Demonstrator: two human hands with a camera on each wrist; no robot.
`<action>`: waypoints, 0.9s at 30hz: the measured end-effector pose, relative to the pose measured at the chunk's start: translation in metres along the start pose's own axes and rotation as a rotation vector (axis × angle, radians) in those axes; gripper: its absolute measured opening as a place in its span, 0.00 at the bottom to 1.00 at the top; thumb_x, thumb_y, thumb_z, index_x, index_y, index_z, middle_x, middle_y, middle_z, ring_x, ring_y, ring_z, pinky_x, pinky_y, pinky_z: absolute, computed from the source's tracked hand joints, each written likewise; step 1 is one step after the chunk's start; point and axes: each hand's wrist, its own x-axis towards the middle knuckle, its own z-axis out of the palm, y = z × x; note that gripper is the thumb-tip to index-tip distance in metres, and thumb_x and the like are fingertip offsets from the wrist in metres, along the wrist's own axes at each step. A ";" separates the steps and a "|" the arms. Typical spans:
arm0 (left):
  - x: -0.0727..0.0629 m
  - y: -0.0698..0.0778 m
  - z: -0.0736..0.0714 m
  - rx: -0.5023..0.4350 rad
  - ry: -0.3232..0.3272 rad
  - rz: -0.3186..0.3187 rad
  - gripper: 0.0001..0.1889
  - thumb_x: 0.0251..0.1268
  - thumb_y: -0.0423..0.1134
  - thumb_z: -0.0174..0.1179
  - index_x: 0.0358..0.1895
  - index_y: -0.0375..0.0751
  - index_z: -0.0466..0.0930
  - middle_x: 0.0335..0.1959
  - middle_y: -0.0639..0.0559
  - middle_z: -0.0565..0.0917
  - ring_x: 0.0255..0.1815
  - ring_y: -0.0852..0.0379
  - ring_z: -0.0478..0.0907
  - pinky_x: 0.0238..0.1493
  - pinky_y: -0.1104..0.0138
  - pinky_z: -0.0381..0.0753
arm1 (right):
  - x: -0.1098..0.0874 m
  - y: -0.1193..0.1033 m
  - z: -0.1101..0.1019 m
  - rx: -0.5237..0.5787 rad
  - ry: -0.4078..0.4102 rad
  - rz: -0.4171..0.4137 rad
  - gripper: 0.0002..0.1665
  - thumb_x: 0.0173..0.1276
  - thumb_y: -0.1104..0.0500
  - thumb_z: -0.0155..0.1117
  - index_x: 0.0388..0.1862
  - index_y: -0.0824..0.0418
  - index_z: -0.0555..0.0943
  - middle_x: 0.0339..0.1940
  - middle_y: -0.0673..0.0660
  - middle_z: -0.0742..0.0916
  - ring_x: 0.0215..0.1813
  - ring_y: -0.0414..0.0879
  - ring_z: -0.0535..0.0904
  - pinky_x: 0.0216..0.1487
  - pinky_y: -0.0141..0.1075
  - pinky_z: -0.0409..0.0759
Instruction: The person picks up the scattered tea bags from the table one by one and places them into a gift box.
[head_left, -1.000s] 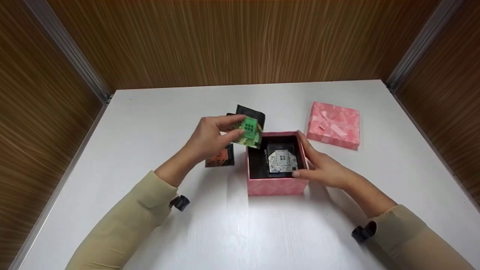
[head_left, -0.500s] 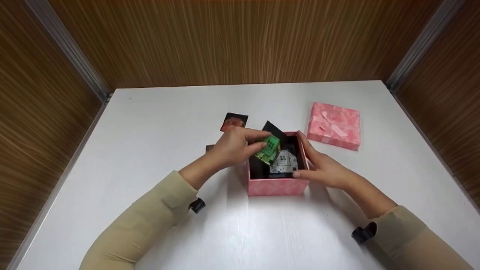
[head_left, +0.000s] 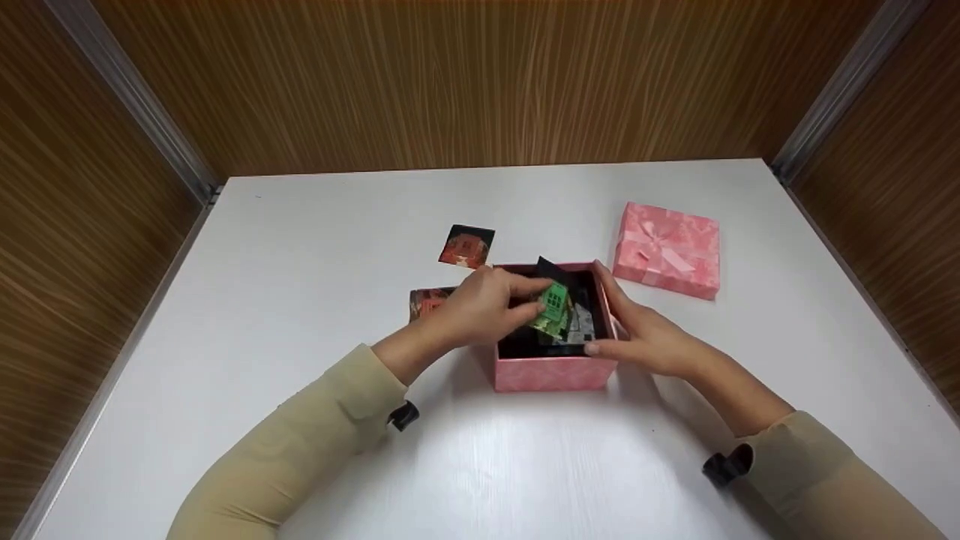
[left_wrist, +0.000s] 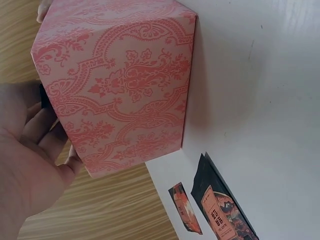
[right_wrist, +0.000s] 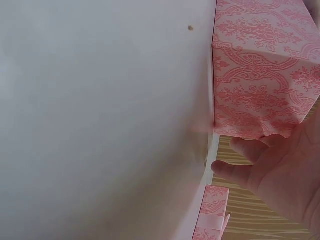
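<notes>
An open pink gift box [head_left: 551, 375] stands on the table, a silver-labelled black sachet [head_left: 582, 326] inside it. My left hand [head_left: 484, 307] pinches a green-labelled sachet [head_left: 553, 309] between thumb and fingers, over the box's opening and partly covering the silver one. A dark packet edge [head_left: 553, 268] shows behind the green sachet. My right hand [head_left: 652, 337] holds the box by its right side, thumb at the near right corner and fingers toward the far one. In the left wrist view the patterned box wall [left_wrist: 125, 85] hides what the left fingers hold.
Left of the box lie two orange-labelled black sachets, one farther back [head_left: 466, 246] and one [head_left: 429, 302] partly behind my left hand. The pink lid [head_left: 667, 250] with a ribbon bow lies at the back right. Wood-grain panels [head_left: 480, 82] enclose the white table [head_left: 315, 217].
My left hand has moved right and toward me, carrying the green-labelled sachet from beside the box to over and into its opening. The right hand stays on the box.
</notes>
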 end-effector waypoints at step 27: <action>0.033 0.004 0.023 0.450 -0.121 -0.010 0.17 0.70 0.48 0.72 0.28 0.48 0.76 0.21 0.58 0.72 0.26 0.58 0.70 0.31 0.64 0.66 | 0.001 0.002 0.001 0.029 0.006 -0.027 0.67 0.72 0.45 0.72 0.91 0.49 0.35 0.85 0.64 0.64 0.74 0.62 0.73 0.72 0.64 0.68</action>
